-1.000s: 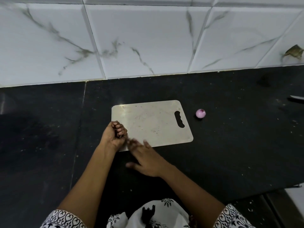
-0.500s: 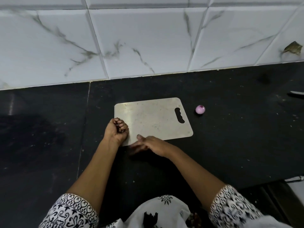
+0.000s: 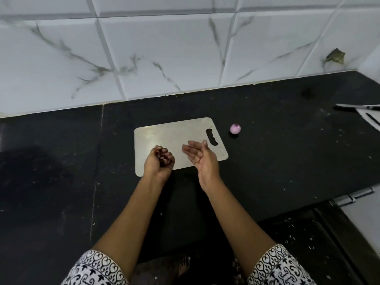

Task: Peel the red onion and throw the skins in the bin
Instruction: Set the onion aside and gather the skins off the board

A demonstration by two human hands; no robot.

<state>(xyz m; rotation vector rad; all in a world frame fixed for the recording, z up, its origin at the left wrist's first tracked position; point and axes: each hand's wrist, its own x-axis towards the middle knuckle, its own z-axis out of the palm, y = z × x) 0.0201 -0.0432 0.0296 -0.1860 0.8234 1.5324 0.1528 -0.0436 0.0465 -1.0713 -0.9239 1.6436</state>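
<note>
Peeled onion (image 3: 235,129) sits dark end up; left hand (image 3: 157,164) grips skins (image 3: 163,158).

left hand (image 3: 154,163) fisted round skins (image 3: 162,159), right hand (image 3: 202,159) open, palm up

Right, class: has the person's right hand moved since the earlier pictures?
Yes. Against the cutting board, the right hand has shifted from its near edge toward the handle-slot end, now palm up.
</note>
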